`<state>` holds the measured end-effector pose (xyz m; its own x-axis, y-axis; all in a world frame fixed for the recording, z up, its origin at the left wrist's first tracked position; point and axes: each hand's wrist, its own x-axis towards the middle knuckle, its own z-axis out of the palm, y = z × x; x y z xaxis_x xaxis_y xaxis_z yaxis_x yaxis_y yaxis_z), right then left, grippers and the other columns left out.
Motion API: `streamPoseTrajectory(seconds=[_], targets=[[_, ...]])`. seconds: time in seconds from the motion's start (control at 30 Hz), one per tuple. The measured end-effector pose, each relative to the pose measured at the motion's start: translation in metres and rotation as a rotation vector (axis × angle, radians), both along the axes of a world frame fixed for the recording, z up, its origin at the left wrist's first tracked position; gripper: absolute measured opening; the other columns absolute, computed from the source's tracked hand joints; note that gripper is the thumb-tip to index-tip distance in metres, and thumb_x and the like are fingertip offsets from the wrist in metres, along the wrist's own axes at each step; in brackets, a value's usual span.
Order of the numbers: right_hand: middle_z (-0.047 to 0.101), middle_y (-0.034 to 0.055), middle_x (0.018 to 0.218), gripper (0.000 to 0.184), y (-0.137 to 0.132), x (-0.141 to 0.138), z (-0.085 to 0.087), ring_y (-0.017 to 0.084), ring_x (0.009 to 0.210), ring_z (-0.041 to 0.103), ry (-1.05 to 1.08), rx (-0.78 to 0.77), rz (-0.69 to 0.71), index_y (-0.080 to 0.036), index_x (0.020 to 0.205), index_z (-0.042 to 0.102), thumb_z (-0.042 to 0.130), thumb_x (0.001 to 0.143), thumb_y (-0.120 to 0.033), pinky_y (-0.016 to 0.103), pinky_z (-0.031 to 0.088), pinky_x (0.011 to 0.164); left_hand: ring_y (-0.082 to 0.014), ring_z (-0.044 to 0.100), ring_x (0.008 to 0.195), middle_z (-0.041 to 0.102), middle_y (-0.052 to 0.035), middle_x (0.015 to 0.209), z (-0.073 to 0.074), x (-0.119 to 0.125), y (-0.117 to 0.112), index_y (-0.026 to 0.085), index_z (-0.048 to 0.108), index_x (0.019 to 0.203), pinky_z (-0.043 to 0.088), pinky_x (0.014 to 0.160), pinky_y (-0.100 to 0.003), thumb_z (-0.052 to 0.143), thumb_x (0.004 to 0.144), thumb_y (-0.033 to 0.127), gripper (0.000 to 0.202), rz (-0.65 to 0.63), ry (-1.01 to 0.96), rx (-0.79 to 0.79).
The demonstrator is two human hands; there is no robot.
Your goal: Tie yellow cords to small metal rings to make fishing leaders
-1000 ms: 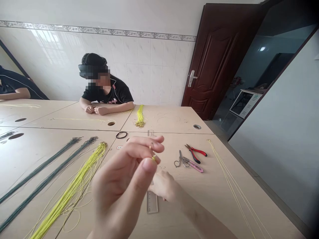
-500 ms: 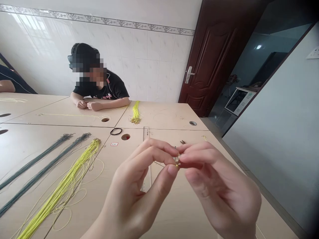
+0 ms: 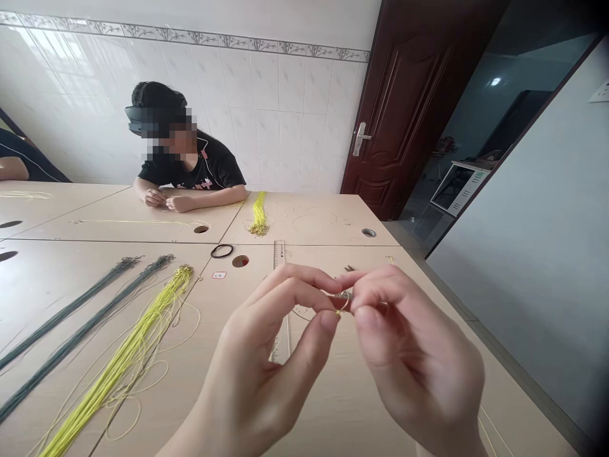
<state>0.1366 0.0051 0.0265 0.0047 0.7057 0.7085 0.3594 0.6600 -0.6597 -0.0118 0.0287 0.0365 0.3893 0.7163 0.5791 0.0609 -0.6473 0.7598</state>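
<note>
My left hand (image 3: 266, 362) pinches a thin yellow cord (image 3: 339, 311) between thumb and fingertips, and a small loop of it shows at the tips. Close against it, my right hand (image 3: 419, 362) is closed with thumb and forefinger at the same loop; its fingers partly cover the cord end. Below the hands, a clear ruler (image 3: 279, 252) lies on the table, partly hidden by my left hand. To the left is a bundle of yellow cords (image 3: 137, 333) with hook-like ends. Two dark green bundles, one on the outside (image 3: 66, 311) and one nearer (image 3: 90, 325), lie alongside.
A co-worker (image 3: 190, 165) sits across the table (image 3: 314, 406), near another yellow bundle (image 3: 259, 212). A black ring (image 3: 221, 251), a small label (image 3: 219, 275) and a round hole (image 3: 240, 261) are near the middle. Small pointed metal tips (image 3: 349, 268) show behind my fingers.
My right thumb and forefinger have drawn together and the hand has shifted slightly left. The cord loop between the hands looks wider. My left hand keeps its pinch.
</note>
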Motion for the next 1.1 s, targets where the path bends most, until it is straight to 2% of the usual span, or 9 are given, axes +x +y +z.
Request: streamPoseTrajectory(seconds=[0.17,0.4,0.53,0.73,0.93,1.1], targets=[[0.058,-0.0018,0.083,0.011,-0.0005,0.0027,0.0031,0.011,0.091,0.059,0.051,0.009,-0.045,-0.019,0.082,0.054,0.050,0.088,-0.011,0.022,0.047,0.083,-0.0112,0.057,0.100,0.060,0.0015,0.101,0.0023,0.0020,0.0008,0.021,0.056,0.083,0.048,0.082,-0.020,0.048,0.092,0.012,0.015,-0.011,-0.052,-0.037],[0.060,0.0023,0.087,0.014,0.0004,0.0002,0.0016,0.017,0.094,0.058,0.055,0.017,0.057,-0.019,0.088,0.059,0.054,0.083,-0.007,0.030,0.050,0.079,-0.0133,0.059,0.094,0.058,-0.0012,0.100,0.0052,0.0006,-0.0002,0.019,0.055,0.080,0.047,0.085,-0.025,0.048,0.092,0.013,0.015,-0.023,-0.027,-0.034],[0.059,0.0014,0.086,0.016,0.0017,-0.0006,-0.0013,0.017,0.096,0.058,0.031,0.017,0.059,-0.019,0.084,0.057,0.056,0.081,-0.004,0.029,0.051,0.077,-0.0124,0.057,0.096,0.058,-0.0012,0.100,0.0023,0.0006,-0.0019,0.020,0.055,0.081,0.047,0.081,-0.022,0.049,0.091,0.011,0.014,-0.002,0.005,0.003],[0.056,0.0000,0.081,0.013,0.0017,0.0003,-0.0016,0.016,0.098,0.057,-0.042,0.009,0.004,-0.020,0.079,0.052,0.052,0.084,-0.008,0.026,0.048,0.076,-0.0106,0.055,0.101,0.057,0.0000,0.101,-0.0002,-0.0006,-0.0011,0.020,0.056,0.082,0.044,0.085,-0.019,0.050,0.090,0.010,0.014,0.028,0.037,0.032],[0.056,-0.0004,0.078,0.013,-0.0011,0.0041,0.0010,0.016,0.095,0.059,0.009,0.038,-0.013,-0.019,0.081,0.054,0.050,0.085,-0.008,0.029,0.046,0.080,-0.0114,0.056,0.099,0.059,0.0002,0.098,0.0037,0.0000,-0.0012,0.020,0.055,0.079,0.046,0.081,-0.020,0.048,0.092,0.011,0.017,-0.008,-0.047,-0.033],[0.060,0.0028,0.086,0.015,0.0010,0.0020,0.0006,0.019,0.097,0.058,0.039,0.048,0.048,-0.019,0.087,0.058,0.053,0.083,-0.005,0.031,0.050,0.076,-0.0129,0.056,0.099,0.057,-0.0011,0.100,0.0025,-0.0010,-0.0009,0.020,0.055,0.080,0.047,0.082,-0.022,0.049,0.092,0.013,0.016,-0.010,-0.042,-0.072]])
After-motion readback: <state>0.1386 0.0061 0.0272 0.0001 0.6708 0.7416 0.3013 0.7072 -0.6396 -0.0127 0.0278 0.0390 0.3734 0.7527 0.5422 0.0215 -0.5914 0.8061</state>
